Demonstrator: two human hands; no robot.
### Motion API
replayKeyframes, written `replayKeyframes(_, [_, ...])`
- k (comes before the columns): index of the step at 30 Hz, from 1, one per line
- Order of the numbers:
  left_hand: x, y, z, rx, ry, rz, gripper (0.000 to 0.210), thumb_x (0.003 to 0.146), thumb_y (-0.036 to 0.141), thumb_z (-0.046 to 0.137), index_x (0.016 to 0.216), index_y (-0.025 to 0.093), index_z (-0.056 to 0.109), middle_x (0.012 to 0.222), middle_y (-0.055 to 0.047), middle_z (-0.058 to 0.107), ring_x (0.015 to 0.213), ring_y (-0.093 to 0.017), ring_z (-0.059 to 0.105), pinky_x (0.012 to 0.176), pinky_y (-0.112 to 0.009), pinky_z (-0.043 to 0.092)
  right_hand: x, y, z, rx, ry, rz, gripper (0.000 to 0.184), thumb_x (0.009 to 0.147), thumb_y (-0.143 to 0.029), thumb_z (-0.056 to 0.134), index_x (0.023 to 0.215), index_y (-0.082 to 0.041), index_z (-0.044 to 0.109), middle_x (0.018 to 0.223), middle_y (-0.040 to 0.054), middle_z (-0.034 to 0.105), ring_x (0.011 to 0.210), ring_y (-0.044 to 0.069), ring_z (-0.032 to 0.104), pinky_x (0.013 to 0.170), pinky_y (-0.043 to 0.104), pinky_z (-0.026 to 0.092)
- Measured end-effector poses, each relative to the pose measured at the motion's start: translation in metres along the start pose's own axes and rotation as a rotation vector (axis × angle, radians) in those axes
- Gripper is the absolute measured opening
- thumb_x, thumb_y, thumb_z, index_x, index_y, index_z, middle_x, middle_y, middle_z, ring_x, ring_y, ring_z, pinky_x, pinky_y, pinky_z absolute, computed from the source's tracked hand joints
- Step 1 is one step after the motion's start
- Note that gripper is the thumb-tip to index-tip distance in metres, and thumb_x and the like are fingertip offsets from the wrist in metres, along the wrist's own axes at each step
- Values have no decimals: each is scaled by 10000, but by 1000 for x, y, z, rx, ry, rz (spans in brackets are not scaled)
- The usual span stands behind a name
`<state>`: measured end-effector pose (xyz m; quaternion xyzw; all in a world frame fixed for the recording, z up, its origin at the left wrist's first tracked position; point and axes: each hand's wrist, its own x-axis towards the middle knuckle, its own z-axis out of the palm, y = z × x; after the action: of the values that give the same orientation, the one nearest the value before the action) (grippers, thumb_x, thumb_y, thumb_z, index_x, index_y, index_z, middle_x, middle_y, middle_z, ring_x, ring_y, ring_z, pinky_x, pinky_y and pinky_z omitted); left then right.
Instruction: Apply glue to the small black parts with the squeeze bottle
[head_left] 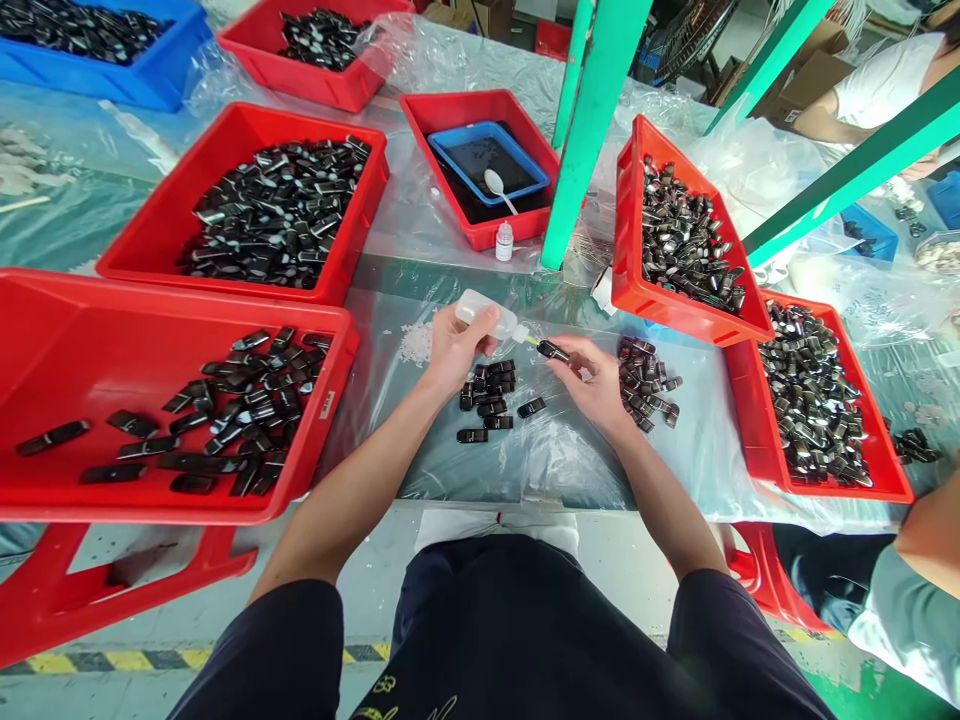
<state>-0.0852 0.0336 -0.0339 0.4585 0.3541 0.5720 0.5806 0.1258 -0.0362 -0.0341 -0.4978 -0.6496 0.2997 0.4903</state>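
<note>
My left hand (452, 348) is wrapped round a white squeeze bottle (484, 312), tilted with its thin yellowish tip pointing down to the right. The tip meets or nearly meets a small black shiny part (553, 350), pinched in the fingers of my right hand (592, 378). Below and between my hands, several black parts (493, 385) lie on the plastic-covered table (420, 470), some in short rows. Right of my right hand is a loose heap of dark shiny pieces (643, 380).
Red bins of black parts stand left (341, 390), behind it (375, 200) and right (742, 420). One red bin (630, 250) is tilted. A blue tray (450, 160) holds a white spoon (495, 183); a small bottle (504, 242) stands near a green post (570, 200). A person's arm (934, 530) is at right.
</note>
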Motion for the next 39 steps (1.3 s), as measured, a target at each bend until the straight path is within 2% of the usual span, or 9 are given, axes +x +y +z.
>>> replayKeyframes(8, [0,4,3,-14,-4,-27,523,703,669,904,722,182,712,589,1,595,464,-76,452,446,-236,305,-1,-1,0,-12,1,15,262,944,-419,734,1141,-251,769,1052,32,799,656,120,557,576,290,450])
replayKeyframes(14, [-1,7,2,33,-22,-38,531,712,689,887,706,187,713,529,14,563,427,-81,453,437,-235,293,0,0,-1,-28,-1,-5,248,945,-415,730,1117,-243,777,943,21,783,634,119,538,567,284,444])
replayKeyframes(19, [-1,6,3,-11,-17,-48,517,697,672,902,715,186,729,564,5,580,446,-79,463,435,-235,295,0,0,-1,-43,8,1,272,946,-435,739,1124,-236,788,913,22,779,625,118,527,577,283,455])
replayKeyframes(24, [0,7,5,-42,-2,-89,499,707,653,887,729,181,726,560,4,559,454,-88,458,425,-246,308,0,3,0,-48,17,28,303,960,-474,717,1117,-228,797,982,44,799,644,123,558,571,280,460])
replayKeyframes(30, [4,11,3,-116,95,-87,478,735,611,879,697,179,677,600,3,569,487,-83,473,440,-244,343,0,8,-2,-96,24,40,330,988,-492,691,1142,-218,792,808,8,723,604,126,502,562,281,430])
replayKeyframes(33, [8,11,1,-148,137,-83,483,765,610,867,685,188,647,587,15,558,473,-76,469,440,-239,340,-2,6,3,-135,-98,-16,313,1038,-473,647,1166,-228,792,885,42,738,663,154,557,601,308,466])
replayKeyframes(36, [9,11,2,-152,156,-108,506,795,615,855,657,193,611,554,24,538,447,-76,470,433,-243,326,-8,1,19,-252,-303,-151,282,1073,-426,612,1176,-250,806,1022,93,752,867,218,647,796,382,555])
replayKeyframes(39, [9,10,3,-137,172,-128,522,807,619,849,645,193,595,545,24,540,442,-81,483,435,-246,327,-17,-4,38,-401,-464,-265,268,1080,-386,604,1192,-271,818,1065,108,730,1011,261,639,944,436,551])
